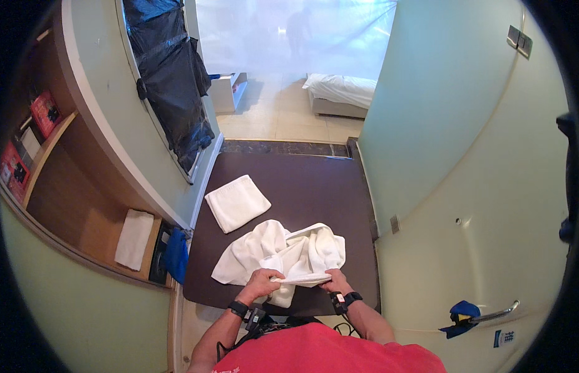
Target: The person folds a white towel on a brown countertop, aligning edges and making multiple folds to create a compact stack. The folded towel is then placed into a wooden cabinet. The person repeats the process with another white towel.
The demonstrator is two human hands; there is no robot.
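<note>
A crumpled white towel (pixel 313 247) lies loosely heaped near the front of a dark brown padded table (pixel 308 186). My left hand (pixel 263 283) pinches its near edge, while my right hand (pixel 337 281) grips the same edge farther to the right. Between the two hands that edge is drawn fairly straight, and a corner of cloth hangs below it. Behind the heap, to the left, a second white towel (pixel 238 203) rests folded into a flat square, touched by neither hand.
To the left, a wooden shelf unit (pixel 84 196) holds a folded white towel (pixel 134 239) and a blue cloth (pixel 176 255) hangs beside it. At right, a frosted glass door (pixel 438 261) has a metal handle (pixel 497 314). Black plastic (pixel 173 84) covers a left-hand panel.
</note>
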